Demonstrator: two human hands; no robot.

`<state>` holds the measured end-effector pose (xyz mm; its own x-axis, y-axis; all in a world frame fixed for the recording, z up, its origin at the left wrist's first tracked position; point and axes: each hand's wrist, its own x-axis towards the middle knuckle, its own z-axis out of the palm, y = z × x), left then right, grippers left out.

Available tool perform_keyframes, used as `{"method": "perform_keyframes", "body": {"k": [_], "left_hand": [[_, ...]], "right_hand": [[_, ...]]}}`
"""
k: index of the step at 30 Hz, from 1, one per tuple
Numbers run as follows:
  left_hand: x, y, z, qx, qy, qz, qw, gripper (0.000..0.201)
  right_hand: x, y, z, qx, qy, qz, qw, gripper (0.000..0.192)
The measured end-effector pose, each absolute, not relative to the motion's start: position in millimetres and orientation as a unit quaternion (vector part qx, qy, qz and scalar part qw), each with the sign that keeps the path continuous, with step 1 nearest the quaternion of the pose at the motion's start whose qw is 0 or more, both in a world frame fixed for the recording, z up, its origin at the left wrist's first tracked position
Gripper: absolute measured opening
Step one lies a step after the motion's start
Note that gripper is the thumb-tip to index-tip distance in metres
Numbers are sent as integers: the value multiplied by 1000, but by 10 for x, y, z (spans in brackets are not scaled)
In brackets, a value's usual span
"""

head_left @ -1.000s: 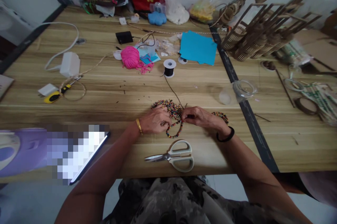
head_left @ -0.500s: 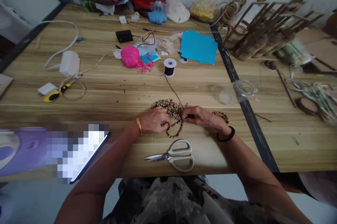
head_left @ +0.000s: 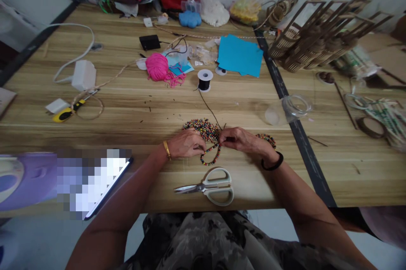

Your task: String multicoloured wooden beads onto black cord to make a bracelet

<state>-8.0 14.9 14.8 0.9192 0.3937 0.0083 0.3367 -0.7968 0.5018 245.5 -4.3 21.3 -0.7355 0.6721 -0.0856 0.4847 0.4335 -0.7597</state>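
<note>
A loop of small multicoloured beads [head_left: 210, 163] hangs between my two hands on the table. My right hand [head_left: 238, 140] pinches the loop's upper right end, where black cord also meets the fingertips. On the other side, my left hand [head_left: 187, 144] has its thumb and fingers closed on the strand's left end. A pile of loose beads [head_left: 203, 128] lies just beyond my fingers. Black cord runs from there to a white spool [head_left: 204, 80]. Another beaded strand [head_left: 267, 139] lies partly hidden behind my right wrist.
Scissors with pale handles [head_left: 218, 186] lie close to me, blades pointing left. A lit phone [head_left: 108, 185] is beside my left forearm. Farther back are pink yarn [head_left: 157, 67], blue sheets [head_left: 240, 55] and a yellow cutter [head_left: 63, 114]. Clear plastic rings [head_left: 296, 107] sit to the right.
My left fingertips have shifted slightly and come together on the strand's left end. My right hand keeps its pinch in nearly the same place.
</note>
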Motion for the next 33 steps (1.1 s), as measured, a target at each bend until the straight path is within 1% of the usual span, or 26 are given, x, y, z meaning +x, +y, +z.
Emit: {"method": "perform_keyframes", "body": {"k": [13,19,30,33], "left_hand": [[-66,128,147,943,197,71,258,10],[-50,119,175,938,214,54,266,11],[-33,116,167,933,210,59,286,6],[-36,113,159,936,207,58,279,8]], "right_hand": [[2451,-47,220,-353,-835,407,115,13],[2460,-47,196,-356,-835,403,115,13],[2453,-52,217,-355,-834,406,116,13],[2451,-51,217,-357,-833,407,113,13]]}}
